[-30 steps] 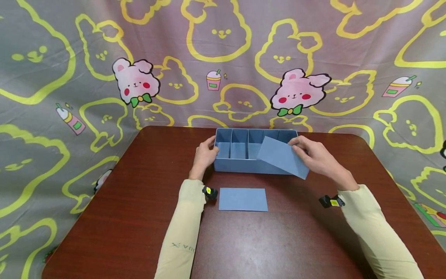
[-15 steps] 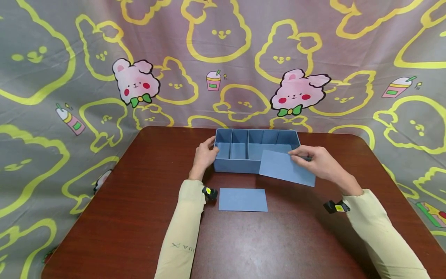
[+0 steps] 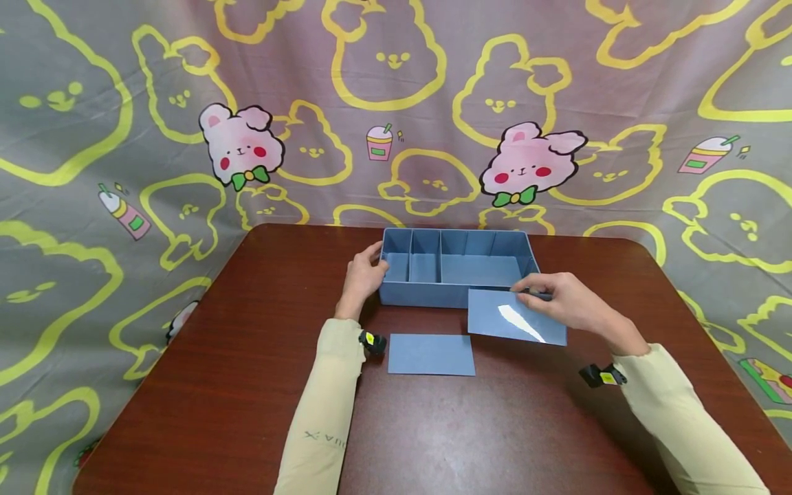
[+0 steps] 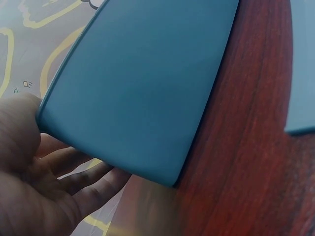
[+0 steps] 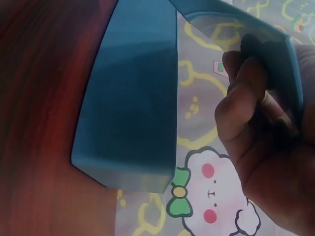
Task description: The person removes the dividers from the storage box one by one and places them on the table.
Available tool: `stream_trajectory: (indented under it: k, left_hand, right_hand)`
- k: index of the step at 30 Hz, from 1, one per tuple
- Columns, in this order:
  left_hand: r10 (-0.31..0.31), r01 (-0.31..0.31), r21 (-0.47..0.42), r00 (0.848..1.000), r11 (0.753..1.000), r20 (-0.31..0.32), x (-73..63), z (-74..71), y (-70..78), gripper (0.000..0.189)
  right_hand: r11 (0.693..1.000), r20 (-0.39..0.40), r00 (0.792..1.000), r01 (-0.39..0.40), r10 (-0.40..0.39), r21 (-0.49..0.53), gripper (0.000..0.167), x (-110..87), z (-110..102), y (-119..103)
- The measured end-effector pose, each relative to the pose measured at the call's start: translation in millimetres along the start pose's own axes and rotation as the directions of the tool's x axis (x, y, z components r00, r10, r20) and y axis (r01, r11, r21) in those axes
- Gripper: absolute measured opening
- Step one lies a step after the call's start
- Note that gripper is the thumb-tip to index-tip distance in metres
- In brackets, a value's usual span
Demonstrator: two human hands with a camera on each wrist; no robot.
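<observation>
A long blue-grey plastic box (image 3: 421, 295) stands toward the back of the table, its top side uncovered. Two upright dividers (image 3: 441, 256) split off two narrow compartments at its left, leaving one wide compartment at the right. My left hand (image 3: 365, 271) grips the box's left end, thumb at the rim and fingers around the outside; the left wrist view shows them along that end. Between thumb and fingers, my right hand (image 3: 566, 300) pinches a thin, shiny rectangular panel (image 3: 495, 317) by its far edge, just in front of the box's right half.
A second flat blue-grey panel (image 3: 431, 355) lies on the brown table (image 3: 427, 426) in front of the box. Behind the table hangs a printed cloth (image 3: 427, 185). Vertical ridges mark the box's inner back wall.
My right hand has drawn the panel toward me and down from over the box to its front, levelling it on the way. The left hand and box have stayed put.
</observation>
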State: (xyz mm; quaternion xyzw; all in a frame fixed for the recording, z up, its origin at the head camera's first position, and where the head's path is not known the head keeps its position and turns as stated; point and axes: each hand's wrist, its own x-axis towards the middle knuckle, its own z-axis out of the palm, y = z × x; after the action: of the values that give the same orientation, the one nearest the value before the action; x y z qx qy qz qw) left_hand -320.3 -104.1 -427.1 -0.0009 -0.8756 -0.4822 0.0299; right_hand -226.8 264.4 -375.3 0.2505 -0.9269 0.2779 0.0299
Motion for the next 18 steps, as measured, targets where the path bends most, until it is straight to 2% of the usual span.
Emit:
stream_trajectory:
  k: [5,18]
  left_hand:
    - [0.028,-0.028,0.003,1.0,1.0,-0.01,-0.1,0.8,-1.3,0.056]
    - [0.023,-0.023,-0.003,1.0,1.0,-0.002,0.5,0.6,-2.6,0.056]
  right_hand:
    - [1.0,0.049,0.999,0.014,-0.014,0.017,0.017,-4.1,2,4]
    - [1.0,0.108,0.994,-0.005,0.003,0.018,0.017,-11.7,10,12]
